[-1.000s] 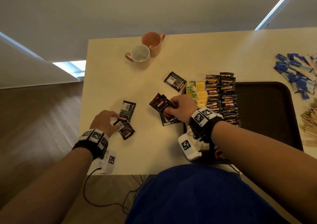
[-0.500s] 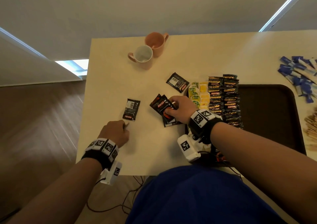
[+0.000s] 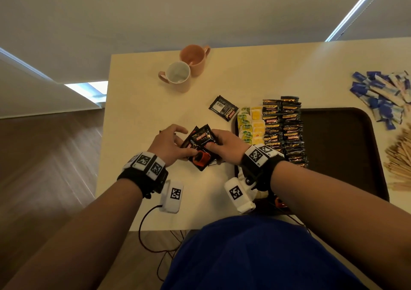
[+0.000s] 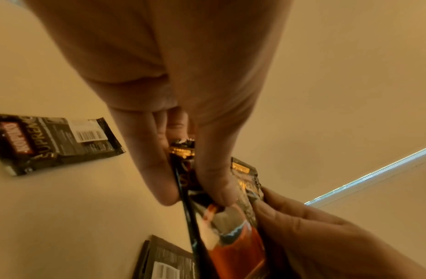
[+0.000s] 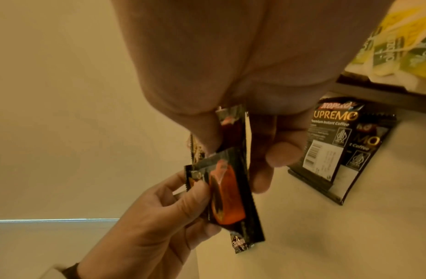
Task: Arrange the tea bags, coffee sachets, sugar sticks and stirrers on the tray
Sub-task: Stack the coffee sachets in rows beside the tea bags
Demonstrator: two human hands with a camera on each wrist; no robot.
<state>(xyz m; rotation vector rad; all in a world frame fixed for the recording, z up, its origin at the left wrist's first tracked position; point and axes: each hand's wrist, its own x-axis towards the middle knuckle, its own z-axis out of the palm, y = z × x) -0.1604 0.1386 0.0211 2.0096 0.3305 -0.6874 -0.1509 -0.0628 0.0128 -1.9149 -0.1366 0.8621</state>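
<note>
Both hands meet over the table left of the dark brown tray (image 3: 338, 156). My right hand (image 3: 213, 141) grips a small fan of black coffee sachets (image 3: 201, 144), seen close in the right wrist view (image 5: 230, 190). My left hand (image 3: 189, 144) pinches one of these sachets (image 4: 230, 232) between thumb and fingers. Rows of coffee sachets (image 3: 282, 131) and yellow-green tea bags (image 3: 251, 125) fill the tray's left part. One loose sachet (image 3: 223, 107) lies on the table beyond the hands, another (image 4: 51, 141) left of my left hand. Two more (image 5: 326, 143) lie under my right hand.
Two mugs (image 3: 184, 69) stand at the table's far side. Blue and white sugar sticks (image 3: 382, 96) and wooden stirrers (image 3: 400, 156) are heaped on the table right of the tray. The tray's right half is bare. The table's left edge is close to my left wrist.
My left hand picked a sachet off the table at the left and carried it right to the sachets in my right hand. The right hand stayed in place.
</note>
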